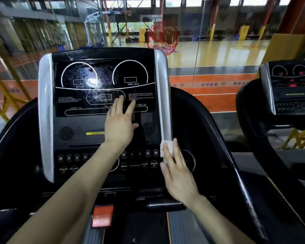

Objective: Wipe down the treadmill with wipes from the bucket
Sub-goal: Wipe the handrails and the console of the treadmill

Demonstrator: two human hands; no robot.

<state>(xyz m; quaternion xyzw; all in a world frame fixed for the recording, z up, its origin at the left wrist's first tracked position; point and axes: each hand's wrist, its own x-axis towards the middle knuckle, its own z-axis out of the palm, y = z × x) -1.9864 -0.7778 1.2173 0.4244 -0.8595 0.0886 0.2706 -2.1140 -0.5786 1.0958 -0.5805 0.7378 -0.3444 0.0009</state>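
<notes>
White wipe (pixel 167 149) is pressed against the lower end of the silver trim (pixel 163 95) on the right edge of the treadmill console (pixel 88 127), under the straight fingers of the right grip (pixel 178 175), which lies spread flat rather than curled round it. The left grip (pixel 119 124) is also wide, palm flat on the black display (pixel 102 76), which shows wet smears. A red tab (pixel 102 215) sits below the console, and a second treadmill (pixel 289 88) stands to the right.

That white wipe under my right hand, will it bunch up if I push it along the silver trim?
Probably floppy: the wipe seems to wrap the silver trim's lower end beneath the right hand. The flat hand likely keeps it spread. The glossy trim suggests it slides easily.
</notes>
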